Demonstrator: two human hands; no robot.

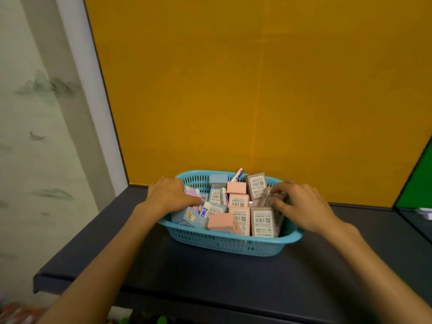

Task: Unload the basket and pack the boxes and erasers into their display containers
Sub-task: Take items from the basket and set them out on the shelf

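Here both hands' fingers reach into the basket (230,245), curled among its boxes (238,215); grip unclear.

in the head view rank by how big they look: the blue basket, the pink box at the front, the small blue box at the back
1. blue basket
2. pink box
3. small blue box, though it sits farther from the camera, so its true size next to the pink one is unsure.

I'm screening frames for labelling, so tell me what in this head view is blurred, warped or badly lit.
Head view: wide-angle distortion bends the wall edges and the dark table outward; lighting is dim and even, without glare or hard shadows; the right hand is slightly motion-blurred over the clear packets, the left hand sharper; box labels in the blue basket are too soft to read; the bottom edge is out of focus.
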